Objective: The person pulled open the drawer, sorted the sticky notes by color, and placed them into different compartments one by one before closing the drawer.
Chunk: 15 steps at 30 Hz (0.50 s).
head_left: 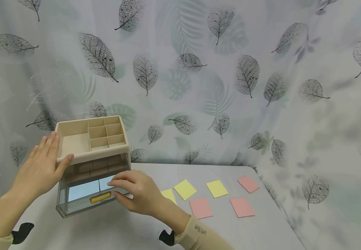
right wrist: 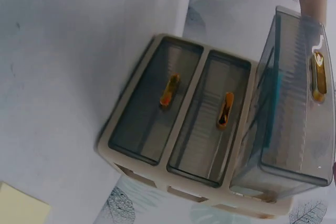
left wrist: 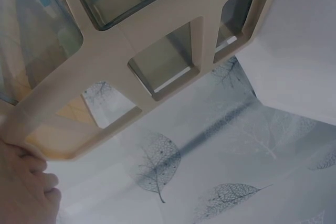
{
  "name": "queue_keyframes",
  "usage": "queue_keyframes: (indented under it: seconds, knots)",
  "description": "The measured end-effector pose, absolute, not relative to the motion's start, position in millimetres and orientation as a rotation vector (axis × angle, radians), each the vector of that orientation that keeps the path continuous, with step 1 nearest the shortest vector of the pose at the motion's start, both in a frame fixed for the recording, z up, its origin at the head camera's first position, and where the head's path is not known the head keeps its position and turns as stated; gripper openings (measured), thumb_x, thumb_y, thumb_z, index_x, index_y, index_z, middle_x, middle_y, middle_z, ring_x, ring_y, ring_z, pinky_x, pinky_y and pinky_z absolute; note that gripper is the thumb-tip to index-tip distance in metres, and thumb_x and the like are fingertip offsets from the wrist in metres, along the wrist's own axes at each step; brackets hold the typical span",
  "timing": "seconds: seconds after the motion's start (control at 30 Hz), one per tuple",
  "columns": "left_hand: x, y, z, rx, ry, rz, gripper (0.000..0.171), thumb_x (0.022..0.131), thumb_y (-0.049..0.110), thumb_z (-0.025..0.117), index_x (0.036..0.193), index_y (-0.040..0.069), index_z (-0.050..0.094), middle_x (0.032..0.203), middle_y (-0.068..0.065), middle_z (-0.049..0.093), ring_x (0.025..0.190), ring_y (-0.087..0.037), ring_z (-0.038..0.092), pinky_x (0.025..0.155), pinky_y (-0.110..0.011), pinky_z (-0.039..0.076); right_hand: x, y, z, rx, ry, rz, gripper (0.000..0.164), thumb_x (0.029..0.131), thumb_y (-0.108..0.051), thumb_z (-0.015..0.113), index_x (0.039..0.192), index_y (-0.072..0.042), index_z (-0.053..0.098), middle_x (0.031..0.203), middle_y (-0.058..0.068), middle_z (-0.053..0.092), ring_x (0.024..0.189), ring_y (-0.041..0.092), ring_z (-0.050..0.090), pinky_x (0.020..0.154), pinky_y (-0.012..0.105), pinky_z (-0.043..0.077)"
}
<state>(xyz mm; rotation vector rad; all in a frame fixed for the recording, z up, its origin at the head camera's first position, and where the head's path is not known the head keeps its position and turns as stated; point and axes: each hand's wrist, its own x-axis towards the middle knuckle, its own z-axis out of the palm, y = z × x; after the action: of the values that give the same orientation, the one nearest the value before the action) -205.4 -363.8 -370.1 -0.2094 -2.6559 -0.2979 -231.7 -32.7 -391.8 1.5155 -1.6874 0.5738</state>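
Observation:
A cream desktop organizer (head_left: 90, 155) with a compartmented top stands at the left of the table in the head view. Its clear upper drawer (head_left: 77, 205) is pulled out, showing flat light blue pieces (head_left: 82, 190) inside and a yellow handle (head_left: 100, 197) in front. My left hand (head_left: 41, 168) lies along the organizer's left side with straight fingers, the thumb at the front top edge. At the right of the drawer front, my right hand (head_left: 143, 194) pinches the rim between fingers and thumb. The right wrist view shows two lower drawers (right wrist: 142, 124) closed.
To the right on the white table (head_left: 236, 236) lie yellow sticky notes (head_left: 185, 189) and pink sticky notes (head_left: 201, 208). A leaf-patterned curtain (head_left: 180, 100) hangs close behind the organizer and along the table's right side.

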Motion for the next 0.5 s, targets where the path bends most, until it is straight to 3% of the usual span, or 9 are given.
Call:
queue_keyframes:
  seconds: [0.23, 0.5]
  knots:
    - [-205, -364, -370, -0.207, -2.660, -0.293, 0.080, 0.113, 0.040, 0.039, 0.161, -0.012, 0.003, 0.170, -0.027, -0.008, 0.156, -0.047, -0.010, 0.127, -0.056, -0.011, -220, -38, -406, 1.481, -1.639, 0.499, 0.023, 0.090, -0.021, 0.079, 0.112, -0.017, 0.079, 0.111, -0.006, 0.072, 0.098, 0.004, 0.067, 0.090, 0.013, 0.049]
    - [-204, -364, -371, -0.205, -2.654, -0.293, 0.080, 0.113, 0.041, 0.039, 0.161, -0.012, 0.004, 0.170, -0.027, -0.007, 0.157, -0.047, -0.009, 0.127, -0.056, -0.010, -217, -48, -421, 1.457, -1.548, 0.299, 0.017, 0.092, -0.025, 0.074, 0.107, -0.022, 0.080, 0.111, -0.008, 0.074, 0.099, 0.006, 0.069, 0.093, 0.015, 0.050]
